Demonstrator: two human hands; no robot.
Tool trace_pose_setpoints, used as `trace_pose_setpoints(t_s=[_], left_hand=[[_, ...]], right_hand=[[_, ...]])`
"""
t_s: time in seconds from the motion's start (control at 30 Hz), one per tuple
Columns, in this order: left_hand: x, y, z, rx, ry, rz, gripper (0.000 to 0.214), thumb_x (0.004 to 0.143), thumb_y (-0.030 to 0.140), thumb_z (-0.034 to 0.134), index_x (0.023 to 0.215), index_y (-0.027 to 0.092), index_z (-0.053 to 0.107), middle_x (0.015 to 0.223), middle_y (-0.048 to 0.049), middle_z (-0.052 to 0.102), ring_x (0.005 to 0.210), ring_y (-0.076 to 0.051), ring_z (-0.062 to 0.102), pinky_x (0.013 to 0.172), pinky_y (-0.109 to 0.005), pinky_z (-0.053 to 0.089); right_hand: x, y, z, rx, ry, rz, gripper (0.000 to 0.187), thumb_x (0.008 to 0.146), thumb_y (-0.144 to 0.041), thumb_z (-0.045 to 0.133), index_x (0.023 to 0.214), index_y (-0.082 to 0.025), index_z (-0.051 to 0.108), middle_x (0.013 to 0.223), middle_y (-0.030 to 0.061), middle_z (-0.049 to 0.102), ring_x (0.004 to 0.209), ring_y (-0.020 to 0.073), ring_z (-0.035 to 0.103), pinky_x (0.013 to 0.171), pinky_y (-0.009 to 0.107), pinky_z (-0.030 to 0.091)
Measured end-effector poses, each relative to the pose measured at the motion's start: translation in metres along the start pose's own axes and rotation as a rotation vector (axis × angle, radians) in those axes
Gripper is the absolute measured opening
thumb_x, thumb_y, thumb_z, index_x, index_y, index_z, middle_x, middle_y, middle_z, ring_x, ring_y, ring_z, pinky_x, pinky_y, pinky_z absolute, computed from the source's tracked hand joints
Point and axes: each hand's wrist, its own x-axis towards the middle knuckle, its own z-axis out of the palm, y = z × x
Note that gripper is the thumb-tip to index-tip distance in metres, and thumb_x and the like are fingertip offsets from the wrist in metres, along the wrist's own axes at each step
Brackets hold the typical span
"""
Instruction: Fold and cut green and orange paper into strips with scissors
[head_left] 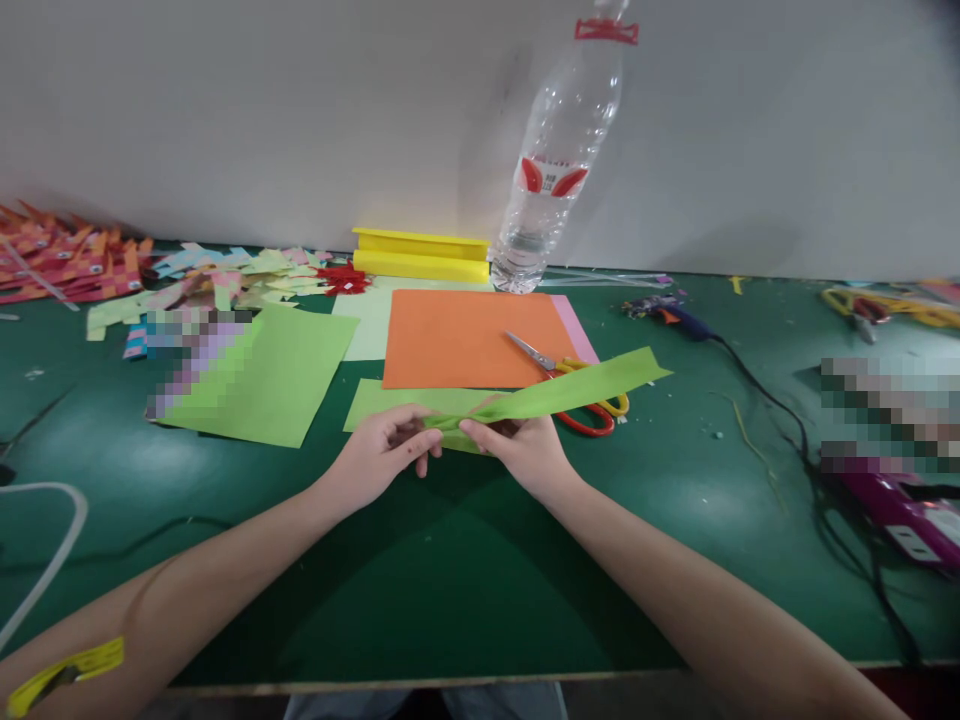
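Between my two hands is a green paper strip point(589, 388), pinched and creased where the fingers meet. My left hand point(390, 445) closes on its left end, thumb against fingers. My right hand point(525, 445) grips it a little further along, and the free end sticks out to the upper right with a notched tip. Under the strip lie scissors point(600, 418) with red and yellow handles, blades resting over an orange paper sheet point(457, 340). A light green paper piece point(375, 402) lies flat just behind my hands.
A green sheet point(292, 375) lies left, with paper scraps point(247, 280) and orange-red folded pieces point(67, 260) behind. A water bottle point(555, 150) stands near the wall beside folded yellow paper point(420, 265). Right are a corded tool point(686, 318) and a purple power strip point(892, 505).
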Motion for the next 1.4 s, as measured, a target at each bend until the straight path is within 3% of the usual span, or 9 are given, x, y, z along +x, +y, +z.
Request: trace_pose_setpoints(t_s=[0.47,0.8,1.4], left_hand=[[0.001,0.011,0.002,0.03,0.045,-0.044,0.02,0.086,0.027,0.056,0.076,0.015,0.067,0.064,-0.0001,0.068,0.049,-0.009,0.058,0.052,-0.019,0.046],[0.002,0.008,0.002,0.041,0.039,-0.04,0.021,0.087,0.027,0.055,0.075,0.016,0.068,0.059,0.0011,0.066,0.05,-0.009,0.058,0.054,-0.019,0.046],[0.001,0.012,0.001,0.14,0.042,-0.036,0.027,0.088,0.033,0.053,0.072,0.018,0.07,0.056,0.0014,0.065,0.05,-0.011,0.057,0.055,-0.022,0.045]], right_hand=[[0.0,0.003,0.002,0.027,0.002,0.044,0.014,0.071,-0.03,0.072,0.071,-0.02,0.063,0.071,-0.0004,0.066,0.06,0.0121,0.06,0.052,0.027,0.046],[0.0,0.001,0.001,-0.033,0.001,0.073,0.021,0.071,-0.037,0.072,0.082,-0.02,0.067,0.069,0.0007,0.065,0.059,0.0133,0.058,0.052,0.028,0.045],[-0.001,0.0,-0.001,-0.095,-0.01,0.113,0.024,0.07,-0.039,0.072,0.064,-0.019,0.059,0.054,-0.0033,0.055,0.048,0.0107,0.05,0.047,0.026,0.042]])
